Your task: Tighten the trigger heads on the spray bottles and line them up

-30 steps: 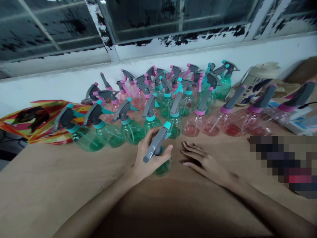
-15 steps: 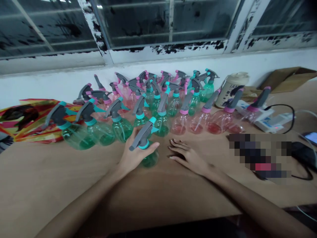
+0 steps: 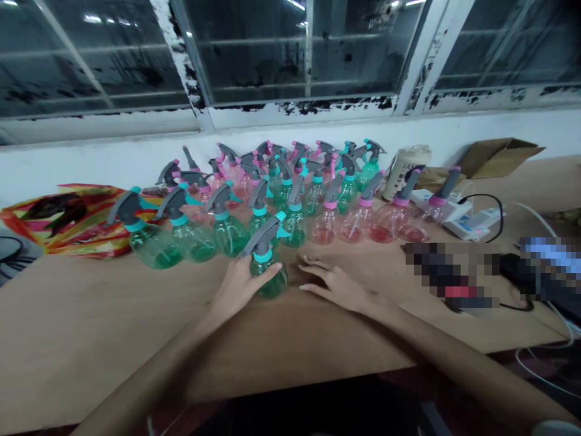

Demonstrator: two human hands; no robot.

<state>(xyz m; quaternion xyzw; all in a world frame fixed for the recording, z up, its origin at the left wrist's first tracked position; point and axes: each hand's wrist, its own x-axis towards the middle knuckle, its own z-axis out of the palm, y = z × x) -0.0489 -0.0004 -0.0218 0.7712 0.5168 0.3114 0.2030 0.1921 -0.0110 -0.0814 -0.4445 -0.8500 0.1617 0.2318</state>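
My left hand (image 3: 238, 286) is wrapped round a green spray bottle (image 3: 269, 272) with a grey trigger head and teal collar, which stands upright on the wooden table (image 3: 91, 339). My right hand (image 3: 333, 283) lies flat on the table just to the right of that bottle, fingers stretched out and holding nothing. Behind both hands stand rows of several green spray bottles (image 3: 190, 233) and pink spray bottles (image 3: 354, 218).
A red and yellow printed bag (image 3: 68, 221) lies at the left. A white jar (image 3: 403, 169), a cardboard box (image 3: 494, 154), a white power strip (image 3: 467, 221) and black cables (image 3: 494, 209) are at the right. A window (image 3: 290, 54) runs along the back wall.
The view has pulled back and up, so the table's front edge and more of the right side now show. Both hands hold the same pose on bottle and table.
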